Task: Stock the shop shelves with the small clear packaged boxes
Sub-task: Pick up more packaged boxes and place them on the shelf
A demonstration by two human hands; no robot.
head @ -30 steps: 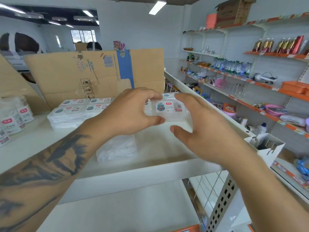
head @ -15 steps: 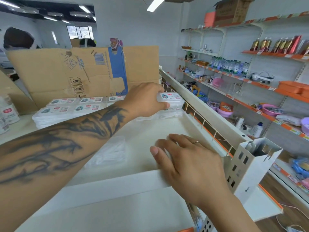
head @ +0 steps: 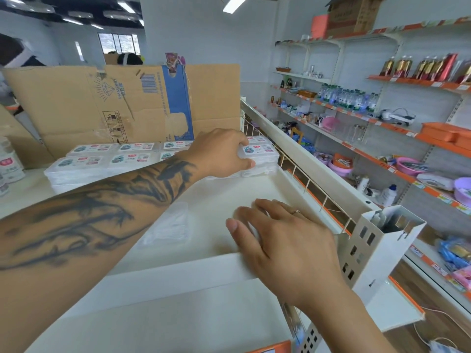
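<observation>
While the head view is the only one given, it shows the grip well enough: the left hand (head: 224, 154) curls round a small clear box (head: 260, 152), thumb on its near edge and fingers over the far side, with the box seated on top of another at the right end of the stocked row (head: 107, 161). Left of that grip, more labelled boxes lie two deep against the cardboard sheet (head: 122, 103). Nearer the camera, the right hand (head: 285, 240) lies flat with straight fingers on the white shelf (head: 178, 273), holding nothing. The box looks light, stiff and thin-walled, its smooth plastic probably slippery; pinching the long edges, not the lid's middle, seems safest, since a hard squeeze could pop it.
</observation>
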